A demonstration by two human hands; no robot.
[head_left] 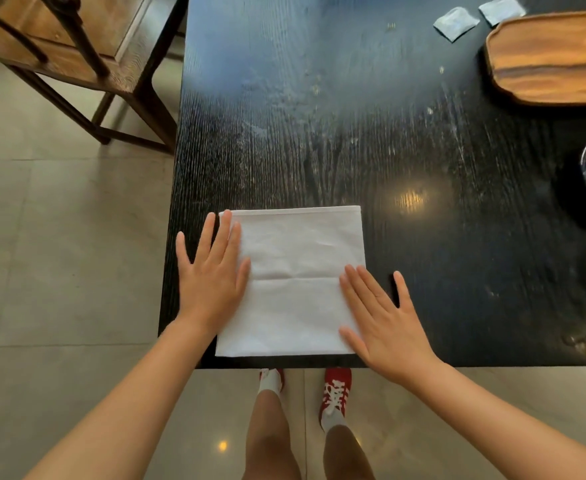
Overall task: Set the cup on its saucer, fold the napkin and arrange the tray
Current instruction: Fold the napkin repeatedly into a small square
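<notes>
The white rectangular cloth napkin [293,282], creased across its middle, lies flat between the left hand's [212,275] and right hand's [385,320] straight, spread fingers, which press its side edges.

Black table [319,116], tiled floor [59,254]

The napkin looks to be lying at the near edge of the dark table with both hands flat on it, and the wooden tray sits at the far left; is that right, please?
Nearly. The napkin does lie at the near edge of the dark table with the left hand and right hand flat on it, but the head view shows the wooden tray at the far right.
</notes>
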